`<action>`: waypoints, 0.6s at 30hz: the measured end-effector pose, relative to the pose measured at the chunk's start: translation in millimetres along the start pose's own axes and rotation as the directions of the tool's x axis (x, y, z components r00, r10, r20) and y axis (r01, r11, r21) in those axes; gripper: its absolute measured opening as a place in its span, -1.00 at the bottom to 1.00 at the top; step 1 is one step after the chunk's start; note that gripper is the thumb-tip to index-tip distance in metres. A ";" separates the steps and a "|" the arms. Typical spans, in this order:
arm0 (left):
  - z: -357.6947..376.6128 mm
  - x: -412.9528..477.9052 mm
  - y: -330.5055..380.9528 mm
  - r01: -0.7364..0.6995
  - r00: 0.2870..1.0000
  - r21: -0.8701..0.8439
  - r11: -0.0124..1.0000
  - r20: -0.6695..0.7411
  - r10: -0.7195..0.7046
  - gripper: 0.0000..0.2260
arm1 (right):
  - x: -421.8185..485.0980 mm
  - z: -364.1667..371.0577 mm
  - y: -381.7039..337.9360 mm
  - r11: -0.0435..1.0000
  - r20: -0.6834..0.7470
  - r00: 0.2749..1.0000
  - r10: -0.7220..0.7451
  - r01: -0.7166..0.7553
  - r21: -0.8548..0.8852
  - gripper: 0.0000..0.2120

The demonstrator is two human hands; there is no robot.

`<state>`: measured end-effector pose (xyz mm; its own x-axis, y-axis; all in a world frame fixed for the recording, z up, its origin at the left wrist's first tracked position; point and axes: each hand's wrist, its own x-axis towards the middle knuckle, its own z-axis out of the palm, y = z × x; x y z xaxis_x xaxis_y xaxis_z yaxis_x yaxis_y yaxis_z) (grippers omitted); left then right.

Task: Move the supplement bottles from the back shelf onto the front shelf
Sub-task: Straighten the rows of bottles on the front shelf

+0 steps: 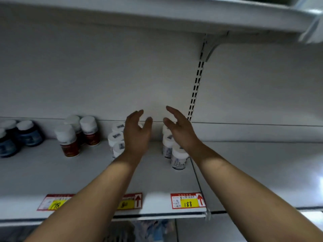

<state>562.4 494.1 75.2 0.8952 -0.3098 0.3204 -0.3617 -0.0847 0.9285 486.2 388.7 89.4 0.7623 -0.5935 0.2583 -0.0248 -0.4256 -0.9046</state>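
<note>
Forearms come in from the bottom edge, the left forearm (90, 198) and the right forearm (244, 189), both bare, and cross the front lip of the shelf (157, 180). Three red-and-yellow price tags sit on that lip. The left tag (54, 202) and the middle tag (132, 200) are partly hidden behind the left arm, and the right tag (187, 200) reads 188.

Further in, the left hand (137, 131) and the right hand (181, 130) are raised side by side, palms turned toward each other with a gap between them. The fingers (138, 113) of both hands are loosely spread and hold nothing.

Supplement bottles stand toward the back of the shelf. A cluster of white bottles (116, 138) shows just left of the left hand, partly hidden by it. A second white cluster (178, 158) stands under the right wrist. Whether either hand touches them cannot be told.

Well to the left stand three red-labelled bottles (70, 142) with white caps. At the far left are dark blue bottles (28, 132), also white-capped.

Behind everything rises the pale back panel (122, 75), split by a slotted upright (195, 88). At the top, a bracket (211, 48) carries the upper shelf (157, 14).
</note>
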 end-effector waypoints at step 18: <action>-73.4 64.4 -112.3 0.173 0.910 0.145 0.974 0.354 -0.214 -0.31 | 16.6 138.4 20.4 0.944 -0.144 0.934 0.327 -0.314 0.106 -0.55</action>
<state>679.8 553.2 5.3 0.8004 -0.5989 0.0263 -0.2353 -0.2736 0.9326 587.9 464.7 28.2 0.6105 -0.7920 -0.0053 -0.1941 -0.1432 -0.9705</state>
